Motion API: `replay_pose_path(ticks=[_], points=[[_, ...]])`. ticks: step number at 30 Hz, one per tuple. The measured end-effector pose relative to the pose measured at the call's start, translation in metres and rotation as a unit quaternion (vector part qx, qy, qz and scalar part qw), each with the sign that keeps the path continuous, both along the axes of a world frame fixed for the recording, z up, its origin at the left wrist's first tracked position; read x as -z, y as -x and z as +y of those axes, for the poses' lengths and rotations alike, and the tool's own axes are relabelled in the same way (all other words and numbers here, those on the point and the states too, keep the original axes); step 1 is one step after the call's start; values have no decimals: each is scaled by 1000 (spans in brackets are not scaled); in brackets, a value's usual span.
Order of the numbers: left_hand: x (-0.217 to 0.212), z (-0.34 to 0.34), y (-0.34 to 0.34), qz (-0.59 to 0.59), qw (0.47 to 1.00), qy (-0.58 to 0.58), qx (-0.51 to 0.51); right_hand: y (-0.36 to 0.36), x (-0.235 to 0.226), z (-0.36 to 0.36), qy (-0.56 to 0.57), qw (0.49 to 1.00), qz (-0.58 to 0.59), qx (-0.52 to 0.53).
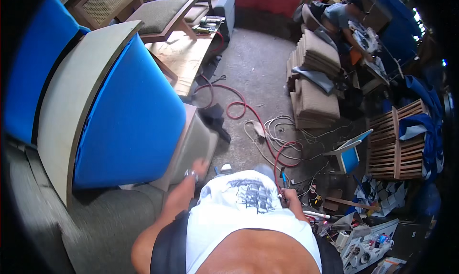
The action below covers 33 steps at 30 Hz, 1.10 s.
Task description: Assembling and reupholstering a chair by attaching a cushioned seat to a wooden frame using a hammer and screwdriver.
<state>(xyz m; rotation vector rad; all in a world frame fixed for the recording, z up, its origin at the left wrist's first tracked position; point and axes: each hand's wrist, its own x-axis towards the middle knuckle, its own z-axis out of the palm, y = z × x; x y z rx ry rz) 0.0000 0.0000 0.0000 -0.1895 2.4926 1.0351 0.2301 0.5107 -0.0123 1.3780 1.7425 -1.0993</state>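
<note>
My left hand (200, 168), with a watch at its wrist, is beside a pale grey upholstered seat (195, 147). Its fingers are smeared, and whether it touches the seat I cannot tell. Closed around a hammer-like tool (284, 177) with a black head and blue shaft, my right hand (289, 196) is low at my right side. Left of me stand large blue-covered panels (129, 121), with a curved pale board (79, 87) between them.
A wooden worktable (179, 68) bears an upholstered chair (162, 18). Red hose (241, 95) and white cable (260, 130) loop over the floor. Stacked beige cushions (315, 99) stand right, near a working person (339, 21). Slatted wooden frames (397, 145) and scattered tools lie further right.
</note>
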Motion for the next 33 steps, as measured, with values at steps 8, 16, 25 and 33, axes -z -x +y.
replay_pose_path(ticks=[8,16,25,33], points=[[-130,-79,158,198,974,-57,-96,156,-51,-130,1,962,96,-256],[117,173,498,139,859,-200,-450,760,60,120,103,882,319,-332],[-122,-10,718,446,716,-109,-525,1076,-99,-84,293,834,286,-369],[-157,-280,764,397,695,-73,-595,1086,-94,-291,267,853,139,-427]])
